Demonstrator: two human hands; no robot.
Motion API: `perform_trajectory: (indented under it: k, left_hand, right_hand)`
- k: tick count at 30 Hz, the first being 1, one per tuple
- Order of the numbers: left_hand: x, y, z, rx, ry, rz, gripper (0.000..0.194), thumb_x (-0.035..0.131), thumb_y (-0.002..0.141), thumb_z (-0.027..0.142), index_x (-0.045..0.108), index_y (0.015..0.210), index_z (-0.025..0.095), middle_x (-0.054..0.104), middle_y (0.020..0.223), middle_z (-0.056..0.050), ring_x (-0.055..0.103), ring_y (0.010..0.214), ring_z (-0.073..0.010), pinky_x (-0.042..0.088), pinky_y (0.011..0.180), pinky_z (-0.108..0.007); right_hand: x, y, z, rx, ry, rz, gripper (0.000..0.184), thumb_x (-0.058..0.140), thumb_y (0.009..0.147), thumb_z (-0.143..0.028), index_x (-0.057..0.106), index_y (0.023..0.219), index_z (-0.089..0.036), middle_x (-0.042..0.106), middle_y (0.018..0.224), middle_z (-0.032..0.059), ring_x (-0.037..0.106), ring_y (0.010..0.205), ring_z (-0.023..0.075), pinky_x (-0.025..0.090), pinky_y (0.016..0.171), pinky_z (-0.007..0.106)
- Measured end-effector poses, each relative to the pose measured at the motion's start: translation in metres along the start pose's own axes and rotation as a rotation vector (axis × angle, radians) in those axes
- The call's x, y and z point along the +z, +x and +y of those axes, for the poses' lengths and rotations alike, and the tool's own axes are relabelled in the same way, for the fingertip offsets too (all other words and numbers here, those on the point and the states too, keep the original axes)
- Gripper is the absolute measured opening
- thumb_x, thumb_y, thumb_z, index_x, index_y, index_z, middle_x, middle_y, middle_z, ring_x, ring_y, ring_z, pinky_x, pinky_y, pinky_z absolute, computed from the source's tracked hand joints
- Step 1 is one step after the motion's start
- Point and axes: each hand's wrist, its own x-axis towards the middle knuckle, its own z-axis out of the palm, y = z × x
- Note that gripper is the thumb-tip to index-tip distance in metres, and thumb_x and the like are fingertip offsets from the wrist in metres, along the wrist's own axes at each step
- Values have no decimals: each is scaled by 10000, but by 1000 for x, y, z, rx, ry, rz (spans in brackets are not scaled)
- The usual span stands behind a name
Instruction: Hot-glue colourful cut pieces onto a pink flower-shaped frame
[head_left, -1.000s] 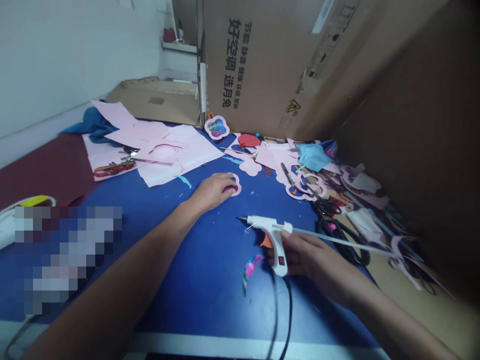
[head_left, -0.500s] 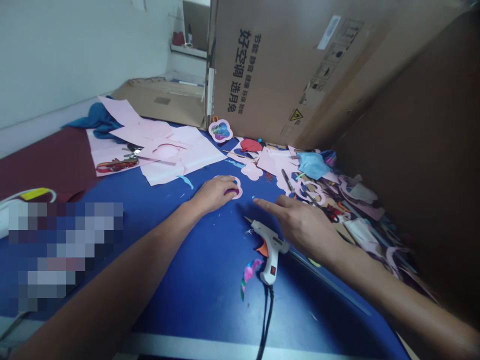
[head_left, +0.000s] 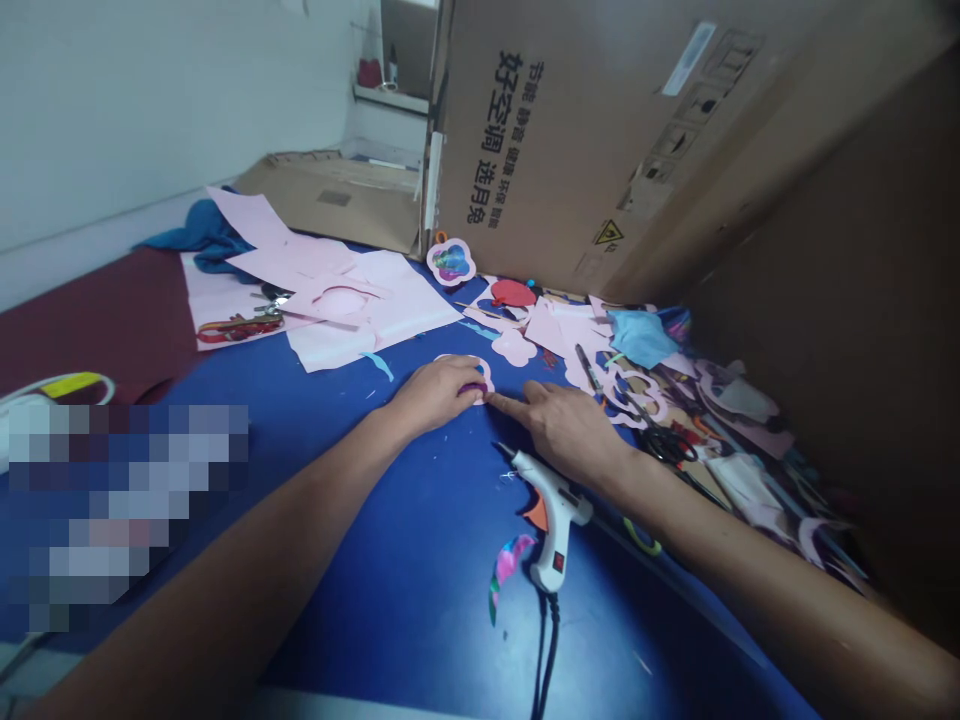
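Observation:
A pink flower-shaped paper cutout (head_left: 486, 372) with a dark purple patch lies on the blue table. My left hand (head_left: 439, 392) covers much of it, its fingers closed down over the paper and the purple patch. From the right, my right hand (head_left: 566, 425) reaches in with the index finger stretched out, its tip at the cutout's right edge. The other fingers of that hand are curled and partly hidden. Just below it rests a white hot glue gun (head_left: 551, 510) with an orange trigger, its nozzle pointing up and left. Beside the gun lies a shiny multicoloured scrap (head_left: 508, 570).
Pink paper sheets (head_left: 405, 290) spread across the back left. Another flower cutout with a colourful centre (head_left: 451, 262) leans near a large cardboard box (head_left: 570, 130). Scraps, scissors (head_left: 667, 440) and a pen (head_left: 587, 367) crowd the right. The glue gun's cord (head_left: 551, 640) runs towards me.
My right hand has moved left, bringing its index fingertip from open table to the cutout's edge. My left hand stays on the cutout. The camera view has shifted slightly.

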Motion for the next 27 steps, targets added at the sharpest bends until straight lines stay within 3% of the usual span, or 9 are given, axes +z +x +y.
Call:
perform_trajectory:
  k: [10,27]
  left_hand:
    - [0,1,0,-13,6,-9,206,651,1045,250,829,1143,284,776,1311,-49,709,1265,-266,555,1114,-431]
    - [-4,1,6,-37,23,-22,227,666,1032,216,828,1178,278,765,1395,-49,699,1329,-273,554,1156,-448]
  right_hand:
    - [4,2,0,0,1,28,624,363,1122,-122,520,1688,-333,725,1096,139,698,868,260,410,702,351]
    - [2,8,-1,32,-2,-14,580,308,1152,-162,508,1679,-300,728,1157,149,728,962,285,461,740,365]
